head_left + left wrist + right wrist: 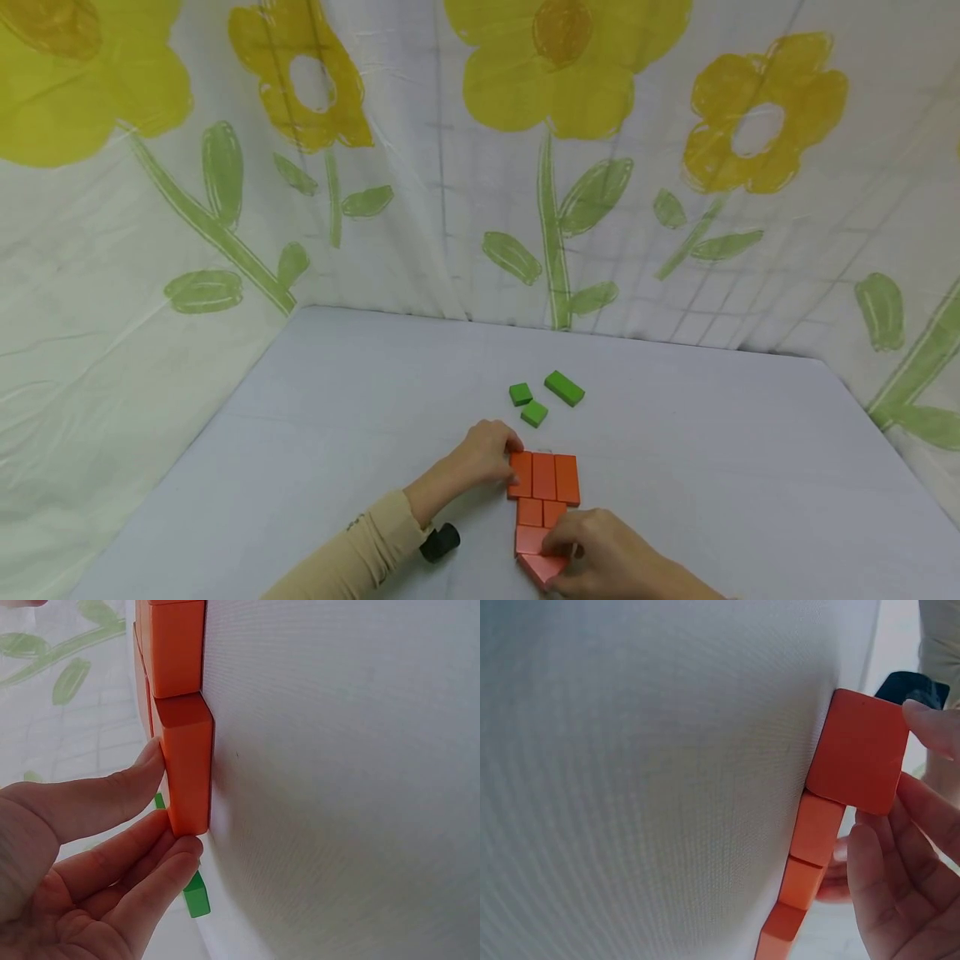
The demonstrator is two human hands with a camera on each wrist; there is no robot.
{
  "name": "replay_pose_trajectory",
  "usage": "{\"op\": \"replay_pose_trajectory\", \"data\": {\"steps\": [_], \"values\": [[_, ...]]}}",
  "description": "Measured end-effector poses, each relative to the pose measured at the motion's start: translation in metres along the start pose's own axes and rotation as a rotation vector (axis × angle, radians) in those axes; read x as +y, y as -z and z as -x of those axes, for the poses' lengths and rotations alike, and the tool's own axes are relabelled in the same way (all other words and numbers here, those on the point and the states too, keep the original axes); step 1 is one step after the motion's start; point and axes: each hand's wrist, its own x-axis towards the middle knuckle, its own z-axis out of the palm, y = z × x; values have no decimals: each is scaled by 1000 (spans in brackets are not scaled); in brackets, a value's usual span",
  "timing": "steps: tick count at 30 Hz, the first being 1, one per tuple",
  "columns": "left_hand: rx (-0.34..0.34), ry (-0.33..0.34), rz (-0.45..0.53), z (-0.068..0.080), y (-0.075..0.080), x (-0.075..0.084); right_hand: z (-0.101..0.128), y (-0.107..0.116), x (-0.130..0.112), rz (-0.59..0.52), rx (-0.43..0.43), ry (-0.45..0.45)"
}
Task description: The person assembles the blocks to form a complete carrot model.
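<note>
Your left hand (483,454) pressed nearly straight fingers (112,799) against the far-left orange block (521,474) of the flat arrangement on the table (315,433). Your right hand (600,554) seemed to pinch the nearest orange block (859,750), fingers curled; green blocks (546,397) lay just beyond.

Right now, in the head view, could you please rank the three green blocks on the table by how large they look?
1. Long green block, farthest right, plainly the largest.
2. Near green block and far-left green block: they look about alike, and the nearer one's slight edge may be only nearness, so I leave them unranked.
</note>
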Motion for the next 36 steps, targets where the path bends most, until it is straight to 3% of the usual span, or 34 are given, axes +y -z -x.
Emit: {"op": "replay_pose_trajectory", "data": {"steps": [10,16,20,24,26,30,36], "values": [[-6,-6,-6,-2,-1,-1,-5,9,-1,36,9,-55],[-4,-2,0,-3,-1,-1,-33,48,28,212,237,-159],[-2,0,7,-3,-1,-1,-57,71,64,293,343,-357],[-9,-2,15,-4,-2,-2,-75,84,93,274,340,-544],[-13,-5,20,-4,-2,-3,-82,86,101,268,314,-586],[-14,-7,28,-3,-3,-3,-90,85,109,305,268,-614],[-9,-9,22,-4,-1,-3,-93,86,115,274,303,-605]]}}
